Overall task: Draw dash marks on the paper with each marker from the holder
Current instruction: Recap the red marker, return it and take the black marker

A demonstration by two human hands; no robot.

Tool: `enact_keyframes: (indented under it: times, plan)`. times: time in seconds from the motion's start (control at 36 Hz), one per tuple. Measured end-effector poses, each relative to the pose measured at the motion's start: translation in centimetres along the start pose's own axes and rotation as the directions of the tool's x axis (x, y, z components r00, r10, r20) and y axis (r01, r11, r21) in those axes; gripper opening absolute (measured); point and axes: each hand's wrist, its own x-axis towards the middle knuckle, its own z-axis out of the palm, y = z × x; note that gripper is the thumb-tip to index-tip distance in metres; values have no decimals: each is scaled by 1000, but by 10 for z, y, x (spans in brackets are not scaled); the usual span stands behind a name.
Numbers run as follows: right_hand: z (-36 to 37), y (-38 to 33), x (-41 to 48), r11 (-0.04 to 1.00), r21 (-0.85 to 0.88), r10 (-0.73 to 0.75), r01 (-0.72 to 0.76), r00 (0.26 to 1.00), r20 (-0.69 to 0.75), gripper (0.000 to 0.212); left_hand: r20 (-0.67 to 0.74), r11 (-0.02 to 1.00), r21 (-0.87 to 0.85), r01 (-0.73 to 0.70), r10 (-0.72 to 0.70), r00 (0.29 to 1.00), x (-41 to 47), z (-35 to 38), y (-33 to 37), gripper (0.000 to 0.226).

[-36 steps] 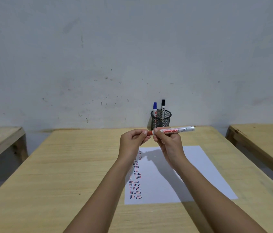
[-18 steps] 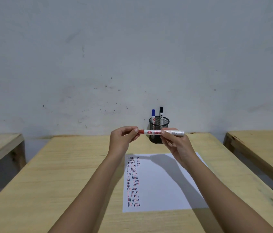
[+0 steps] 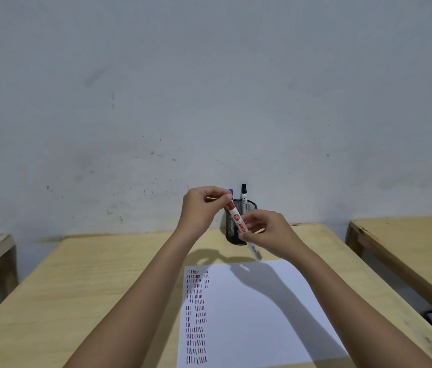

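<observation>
- Table (image 3: 103, 288) of pale wood carries everything.
- Paper (image 3: 262, 314) lies flat on it, columns of dash marks (image 3: 196, 314) down its left edge.
- Mesh holder (image 3: 232, 232) stands beyond the paper, with a blue marker (image 3: 231, 192) and a black marker (image 3: 243, 192).
- Left hand (image 3: 201, 208) pinches the red marker (image 3: 238, 224) at its upper, red end.
- Right hand (image 3: 268, 229) grips its barrel; it slants in front of the holder.

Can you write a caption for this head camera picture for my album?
Both hands, left hand and right hand, hold a red marker above the dash-marked paper.
</observation>
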Motion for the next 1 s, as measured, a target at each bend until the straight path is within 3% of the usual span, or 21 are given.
enact_keyframes:
  times: [0.11, 0.22, 0.36, 0.47, 0.53, 0.64, 0.83, 1.0]
  plan:
    - [-4, 2, 15, 999, -43, -10, 9, 1000, -16, 17, 37, 994, 76, -73, 70, 997, 13, 8, 4, 14]
    - [-16, 3, 36, 999, -37, -44, 39, 991, -124, 20, 24, 991, 93, -97, 95, 995, 28, 13, -4, 32]
    - [-29, 9, 67, 992, 87, -57, 89, 946, -320, 24, 45, 976, 216, 31, -41, 998, 37, 17, -52, 48]
    - [-27, 20, 90, 995, 47, -68, 93, 922, -382, 17, 145, 933, 324, 156, -212, 966, 39, 27, -98, 61]
    - [-21, 31, 100, 997, 22, -55, 68, 927, -371, 19, 184, 924, 337, 179, -252, 950, 40, 35, -112, 56]
    - [-5, 51, 112, 999, -48, -29, 15, 953, -303, 17, 236, 967, 202, 156, -202, 950, 44, 48, -124, 30]
    - [9, 67, 120, 957, -288, -19, -31, 986, -168, 17, 159, 960, 211, 185, -220, 962, 59, 58, -152, 59]
    - [13, 64, 129, 915, -404, -1, -22, 998, -56, 16, 159, 964, 180, 195, -224, 961, 65, 58, -161, 71]
